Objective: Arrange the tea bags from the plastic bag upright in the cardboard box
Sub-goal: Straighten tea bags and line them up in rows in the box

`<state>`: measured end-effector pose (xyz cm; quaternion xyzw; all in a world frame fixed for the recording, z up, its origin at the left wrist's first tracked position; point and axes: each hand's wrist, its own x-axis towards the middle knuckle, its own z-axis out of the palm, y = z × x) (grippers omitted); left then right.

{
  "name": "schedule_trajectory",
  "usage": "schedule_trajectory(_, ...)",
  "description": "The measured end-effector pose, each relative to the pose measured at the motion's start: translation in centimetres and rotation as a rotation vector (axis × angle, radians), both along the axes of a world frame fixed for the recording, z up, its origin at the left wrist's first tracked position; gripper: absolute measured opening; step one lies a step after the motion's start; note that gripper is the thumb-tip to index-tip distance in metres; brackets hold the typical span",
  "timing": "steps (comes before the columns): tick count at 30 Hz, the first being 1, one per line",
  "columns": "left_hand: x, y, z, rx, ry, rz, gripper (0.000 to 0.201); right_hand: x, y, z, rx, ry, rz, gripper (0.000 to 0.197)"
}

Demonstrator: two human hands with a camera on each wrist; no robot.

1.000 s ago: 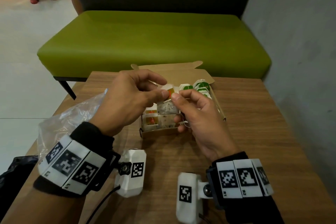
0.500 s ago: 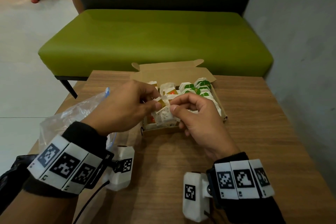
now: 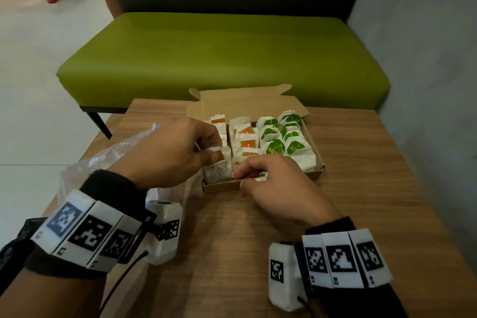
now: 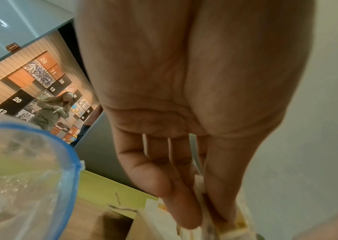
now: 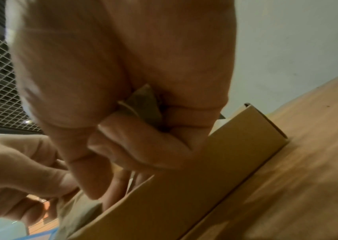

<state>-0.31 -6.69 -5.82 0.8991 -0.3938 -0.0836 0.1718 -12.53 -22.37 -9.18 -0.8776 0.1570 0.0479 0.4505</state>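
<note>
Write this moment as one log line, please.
left hand: pinches white tea bag | right hand: steadies it | place: open brown cardboard box, near-left corner

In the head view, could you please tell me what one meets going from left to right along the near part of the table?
plastic bag → left hand → tea bag → right hand
</note>
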Motion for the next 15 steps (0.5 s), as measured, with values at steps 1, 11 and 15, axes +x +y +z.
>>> schedule_trajectory(1,0.0,-0.1,-0.2,0.028,0.003,0.001,0.005,0.0,0.1,0.0,0.004,-0.005,0.011,0.020)
schedule_trajectory(11,-0.5,-0.6,-1.5,0.172,-0.150,-0.088,0.013,0.4,0.9,-0.1,0.095,0.016,-0.013,0.015)
schedule_trajectory(15,-0.7,-0.9,-1.6,0.285,-0.244,-0.072,0.019,0.4,1.0,-0.2,0.114,0.021,-0.019,0.016)
